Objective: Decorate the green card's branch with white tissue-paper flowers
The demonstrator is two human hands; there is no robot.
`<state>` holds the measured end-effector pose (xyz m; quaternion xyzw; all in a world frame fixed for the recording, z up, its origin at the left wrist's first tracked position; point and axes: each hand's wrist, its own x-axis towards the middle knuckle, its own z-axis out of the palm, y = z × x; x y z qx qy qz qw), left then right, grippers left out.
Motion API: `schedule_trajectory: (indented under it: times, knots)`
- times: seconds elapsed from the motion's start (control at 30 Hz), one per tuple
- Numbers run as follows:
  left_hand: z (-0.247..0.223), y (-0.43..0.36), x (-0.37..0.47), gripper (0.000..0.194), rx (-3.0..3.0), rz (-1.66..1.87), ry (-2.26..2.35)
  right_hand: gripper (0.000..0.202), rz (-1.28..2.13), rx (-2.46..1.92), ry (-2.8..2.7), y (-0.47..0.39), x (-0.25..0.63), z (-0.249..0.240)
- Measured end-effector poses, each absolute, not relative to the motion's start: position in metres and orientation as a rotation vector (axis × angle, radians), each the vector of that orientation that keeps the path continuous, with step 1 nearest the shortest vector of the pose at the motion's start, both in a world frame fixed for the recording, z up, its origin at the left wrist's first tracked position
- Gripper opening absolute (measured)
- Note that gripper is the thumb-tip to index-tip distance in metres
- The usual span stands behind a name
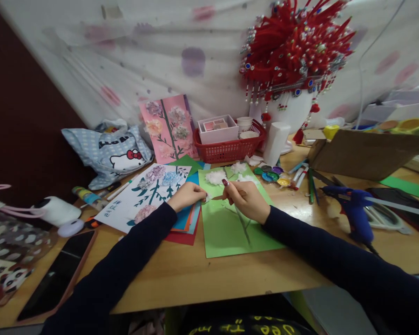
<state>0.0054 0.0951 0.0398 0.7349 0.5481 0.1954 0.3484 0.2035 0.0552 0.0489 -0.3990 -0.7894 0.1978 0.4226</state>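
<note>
A green sheet of paper (226, 239) lies in front of me, with a dark painted stem (243, 225) and white tissue-like puffs (215, 177) near its top. Over its left edge, my left hand (187, 197) is closed in a pinch on a small white piece of tissue (207, 197). My right hand (247, 201) is above the sheet, fingers pinched together and pointing at that white piece. A thin brownish tip shows at its fingers; I cannot tell what it is. The two hands are close but apart.
Left of the sheet lie a white flower picture (120, 209) and stacked coloured papers (181, 238). Behind stand a pink flower picture (165, 132) and a red basket (226, 152). To the right are paint pots (270, 176), markers (301, 176) and a blue glue gun (354, 209). A phone (57, 274) lies front left.
</note>
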Motion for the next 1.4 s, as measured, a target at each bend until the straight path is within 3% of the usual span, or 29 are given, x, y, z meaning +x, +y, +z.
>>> schedule_trajectory:
  times: [1.4]
  knots:
    - [0.028, 0.102, 0.004, 0.026, 2.014, 0.456, 1.417, 0.053, 0.379, -1.09, -2.104, 0.067, 0.183, 0.065]
